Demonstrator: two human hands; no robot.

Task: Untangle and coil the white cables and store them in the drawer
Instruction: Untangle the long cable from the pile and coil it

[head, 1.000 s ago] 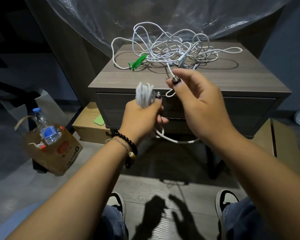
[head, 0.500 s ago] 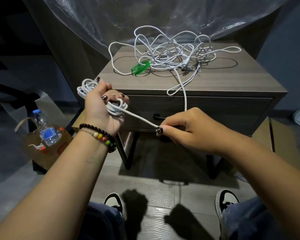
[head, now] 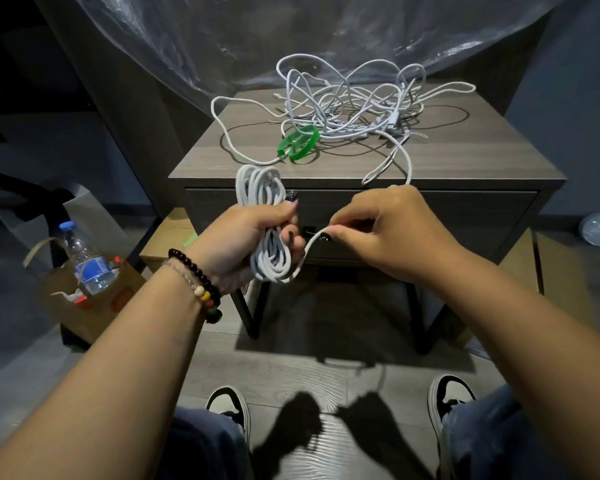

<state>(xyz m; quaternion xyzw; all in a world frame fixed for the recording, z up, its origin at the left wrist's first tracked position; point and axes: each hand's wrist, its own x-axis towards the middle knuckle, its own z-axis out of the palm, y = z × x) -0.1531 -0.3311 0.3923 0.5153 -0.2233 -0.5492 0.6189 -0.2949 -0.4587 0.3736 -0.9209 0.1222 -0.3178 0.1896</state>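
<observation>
Mid-coil: your left hand [head: 246, 244] grips coil [head: 262, 216]; right hand [head: 378, 230] pinches free strand [head: 310, 245] beside it. Next: wrap another loop; tangle [head: 354, 105] beyond hands untouched.

White cables [head: 347, 109]; green tie [head: 300, 143]; grey woodgrain nightstand [head: 465, 161].

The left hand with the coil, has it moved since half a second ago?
Yes. The left hand has swung right with the coil, from the nightstand's left corner to in front of its drawer.
</observation>
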